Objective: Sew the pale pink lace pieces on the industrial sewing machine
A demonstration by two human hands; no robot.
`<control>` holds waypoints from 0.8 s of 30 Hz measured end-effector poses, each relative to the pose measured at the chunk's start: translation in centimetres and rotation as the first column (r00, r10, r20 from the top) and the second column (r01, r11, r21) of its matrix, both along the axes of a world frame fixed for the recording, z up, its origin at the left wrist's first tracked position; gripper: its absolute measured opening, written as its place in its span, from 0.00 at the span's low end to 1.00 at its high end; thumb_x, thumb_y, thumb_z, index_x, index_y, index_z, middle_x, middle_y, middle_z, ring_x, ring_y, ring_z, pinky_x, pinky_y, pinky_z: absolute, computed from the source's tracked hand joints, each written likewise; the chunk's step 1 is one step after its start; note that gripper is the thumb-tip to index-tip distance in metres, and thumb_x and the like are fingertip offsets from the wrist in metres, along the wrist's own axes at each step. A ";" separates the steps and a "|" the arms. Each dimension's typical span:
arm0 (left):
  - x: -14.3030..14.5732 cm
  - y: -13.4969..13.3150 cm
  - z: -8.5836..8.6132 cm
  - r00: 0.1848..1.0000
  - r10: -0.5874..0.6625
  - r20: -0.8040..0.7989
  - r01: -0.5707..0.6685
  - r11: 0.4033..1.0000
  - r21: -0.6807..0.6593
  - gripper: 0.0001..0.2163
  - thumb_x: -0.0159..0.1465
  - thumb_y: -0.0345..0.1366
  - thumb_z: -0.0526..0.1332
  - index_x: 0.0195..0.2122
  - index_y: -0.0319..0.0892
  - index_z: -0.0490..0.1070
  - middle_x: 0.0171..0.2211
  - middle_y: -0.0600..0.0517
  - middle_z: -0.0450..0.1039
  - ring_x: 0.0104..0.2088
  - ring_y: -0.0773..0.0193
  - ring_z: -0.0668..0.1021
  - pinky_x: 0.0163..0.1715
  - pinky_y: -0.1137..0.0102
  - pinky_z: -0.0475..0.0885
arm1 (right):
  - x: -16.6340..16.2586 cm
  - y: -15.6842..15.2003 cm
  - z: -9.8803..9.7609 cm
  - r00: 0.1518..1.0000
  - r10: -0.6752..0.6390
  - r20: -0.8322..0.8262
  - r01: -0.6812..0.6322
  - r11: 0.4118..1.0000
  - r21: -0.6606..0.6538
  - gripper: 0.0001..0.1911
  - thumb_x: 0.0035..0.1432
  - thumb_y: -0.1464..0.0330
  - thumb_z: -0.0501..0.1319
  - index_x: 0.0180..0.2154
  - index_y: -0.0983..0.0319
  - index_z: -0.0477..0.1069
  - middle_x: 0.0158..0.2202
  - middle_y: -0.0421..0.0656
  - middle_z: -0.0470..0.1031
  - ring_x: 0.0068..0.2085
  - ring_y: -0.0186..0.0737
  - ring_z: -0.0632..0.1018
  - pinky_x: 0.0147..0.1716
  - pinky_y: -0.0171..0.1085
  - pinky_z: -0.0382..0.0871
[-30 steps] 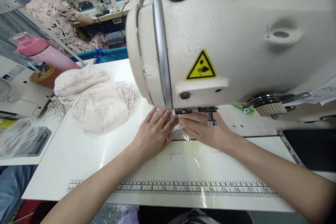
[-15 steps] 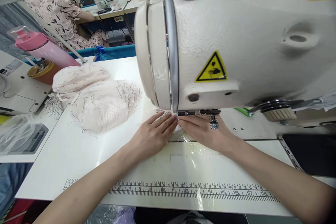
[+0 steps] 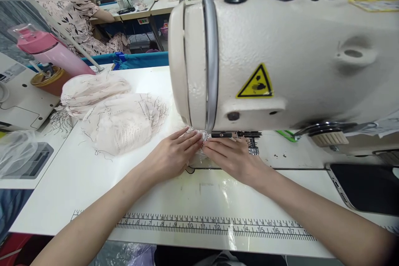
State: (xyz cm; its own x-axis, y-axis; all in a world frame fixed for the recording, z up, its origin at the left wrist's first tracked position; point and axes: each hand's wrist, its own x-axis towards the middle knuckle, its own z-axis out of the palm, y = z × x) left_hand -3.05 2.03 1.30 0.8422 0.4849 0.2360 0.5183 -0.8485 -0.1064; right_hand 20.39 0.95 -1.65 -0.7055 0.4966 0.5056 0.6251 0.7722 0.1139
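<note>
Pale lace fabric lies on the machine bed under the sewing machine head. My left hand rests flat on its left side, fingers stretched toward the needle area. From the right, my right hand reaches in beneath the black presser attachment, its straight fingers close together on the lace. The fingertips of both hands nearly meet. My thumbs are mostly hidden, and so is the needle tip. A heap of sheer pale fabric with loose dark threads sits left of my left hand.
A pink bottle and a brown cup stand at the back left. A phone lies at the right. A printed ruler runs along the front edge. Another person sits at a machine behind.
Both hands have shifted slightly left relative to the machine head, with the lace under them. The view has moved a little too. The fabric heap stays in place.
</note>
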 end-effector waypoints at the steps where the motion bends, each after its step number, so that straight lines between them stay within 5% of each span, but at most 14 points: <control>1: 0.0 0.0 0.0 1.000 0.007 -0.002 -0.007 1.000 0.010 0.21 0.62 0.24 0.52 0.56 0.33 0.70 0.57 0.44 0.73 0.59 0.56 0.73 0.63 0.58 0.67 | 0.0 0.0 0.0 1.000 0.012 -0.004 -0.012 1.000 -0.013 0.17 0.64 0.83 0.51 0.47 0.62 0.71 0.46 0.39 0.80 0.44 0.35 0.76 0.43 0.42 0.64; 24: 1.8 -1.5 -0.6 0.988 0.151 0.026 -0.152 0.984 0.097 0.18 0.68 0.33 0.51 0.55 0.30 0.70 0.55 0.39 0.74 0.55 0.50 0.77 0.60 0.52 0.67 | 0.5 0.8 0.3 0.999 0.026 -0.038 -0.026 1.000 -0.009 0.11 0.64 0.78 0.54 0.39 0.61 0.72 0.41 0.42 0.79 0.39 0.35 0.75 0.39 0.37 0.66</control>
State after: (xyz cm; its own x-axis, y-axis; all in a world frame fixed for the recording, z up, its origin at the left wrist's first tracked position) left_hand -1.27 0.52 0.67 0.7557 0.5801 0.3042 0.6428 -0.7458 -0.1747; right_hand 20.85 1.75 -1.37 -0.6990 0.4833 0.5271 0.6083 0.7894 0.0829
